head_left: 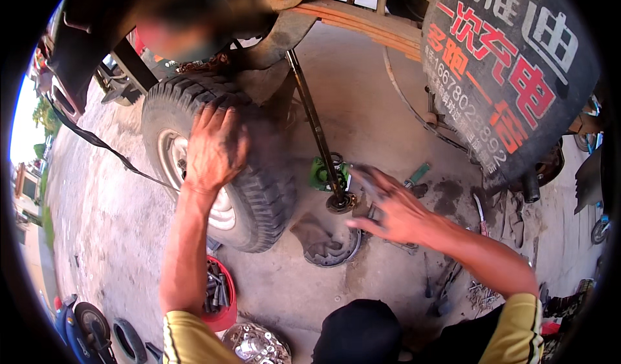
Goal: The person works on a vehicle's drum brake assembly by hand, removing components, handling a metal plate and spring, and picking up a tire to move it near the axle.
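Beyond the yellow sleeves (191, 338), the wheel (253, 197) could be toppled by uneven pressure from the left hand (218, 147), fingers held close together, with fingers spread on the right hand (402, 212).

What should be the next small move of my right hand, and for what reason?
Perhaps bring the right hand to the long dark rod and grasp it lightly. The rod leans, the hand is open near its round foot, and the left hand seems occupied on the tire, so the right looks better placed to steady it.
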{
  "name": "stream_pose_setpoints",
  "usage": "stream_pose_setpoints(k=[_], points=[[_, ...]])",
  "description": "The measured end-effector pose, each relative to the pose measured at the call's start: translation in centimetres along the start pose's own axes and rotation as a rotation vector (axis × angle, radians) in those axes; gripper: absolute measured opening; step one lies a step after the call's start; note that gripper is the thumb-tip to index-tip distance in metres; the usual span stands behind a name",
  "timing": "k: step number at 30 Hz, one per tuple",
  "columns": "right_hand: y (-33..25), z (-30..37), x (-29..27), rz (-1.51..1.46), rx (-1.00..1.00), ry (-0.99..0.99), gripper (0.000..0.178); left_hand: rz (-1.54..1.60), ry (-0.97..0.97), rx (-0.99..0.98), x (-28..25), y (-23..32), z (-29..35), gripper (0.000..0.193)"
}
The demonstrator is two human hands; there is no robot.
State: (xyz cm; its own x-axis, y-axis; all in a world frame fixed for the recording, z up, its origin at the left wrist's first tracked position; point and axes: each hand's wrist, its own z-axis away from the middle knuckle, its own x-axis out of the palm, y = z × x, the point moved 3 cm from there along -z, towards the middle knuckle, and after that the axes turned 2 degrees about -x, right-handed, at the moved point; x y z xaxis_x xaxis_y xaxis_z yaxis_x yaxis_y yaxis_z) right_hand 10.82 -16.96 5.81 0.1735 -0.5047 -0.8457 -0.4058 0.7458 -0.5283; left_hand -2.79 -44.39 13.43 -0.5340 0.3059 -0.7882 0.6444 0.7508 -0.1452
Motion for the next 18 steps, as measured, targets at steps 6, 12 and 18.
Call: stream_pose_setpoints(k=[6, 12, 18], points=[[-4.8, -15.7, 4.0, -0.220, -0.013, 0.158, 0.133, 0.510, 0.099, -0.525, 1.2, -12.9, -1.3, 0.038], [-3.5, -23.0, 5.2, -0.503, -0.107, 0.148, 0.142, -0.068, 0.015, -0.186, 4.1, -25.0, -0.1, 0.037], [-6.0, -18.7, 2.8, -0.414, -0.238, 0.176, 0.140, -0.297, 0.045, -0.171, 0.1, -21.9, 1.5, 0.036]])
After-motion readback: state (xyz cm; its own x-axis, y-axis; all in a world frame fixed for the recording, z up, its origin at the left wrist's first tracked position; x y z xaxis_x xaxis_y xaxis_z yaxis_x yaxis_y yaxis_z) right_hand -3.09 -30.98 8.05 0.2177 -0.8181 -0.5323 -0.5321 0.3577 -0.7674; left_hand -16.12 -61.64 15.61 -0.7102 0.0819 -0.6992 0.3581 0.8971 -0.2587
